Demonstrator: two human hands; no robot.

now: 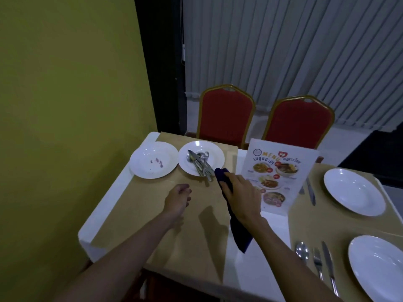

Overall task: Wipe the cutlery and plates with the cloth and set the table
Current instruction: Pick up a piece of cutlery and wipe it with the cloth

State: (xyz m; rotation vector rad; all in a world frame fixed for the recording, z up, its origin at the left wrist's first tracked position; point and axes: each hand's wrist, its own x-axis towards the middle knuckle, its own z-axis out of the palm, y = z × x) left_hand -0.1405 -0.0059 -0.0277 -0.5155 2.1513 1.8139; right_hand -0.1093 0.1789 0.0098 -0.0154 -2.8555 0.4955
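Two white plates stand at the far left of the table. The left plate (153,159) has reddish stains on it. The other plate (214,154) holds a pile of cutlery (199,163): spoons, a fork and a knife. My right hand (241,192) grips a dark blue cloth (238,233) just right of the cutlery handles; the cloth hangs down under my wrist. My left hand (177,200) hovers over the brown mat (165,225) below the plates, fingers loosely curled, holding nothing.
A menu stand (278,175) stands upright at mid-table. To the right are two set places: clean plates (354,191) (378,267) with cutlery (317,261) beside them. Two red chairs (225,115) stand behind the table. A yellow wall (65,105) is at left.
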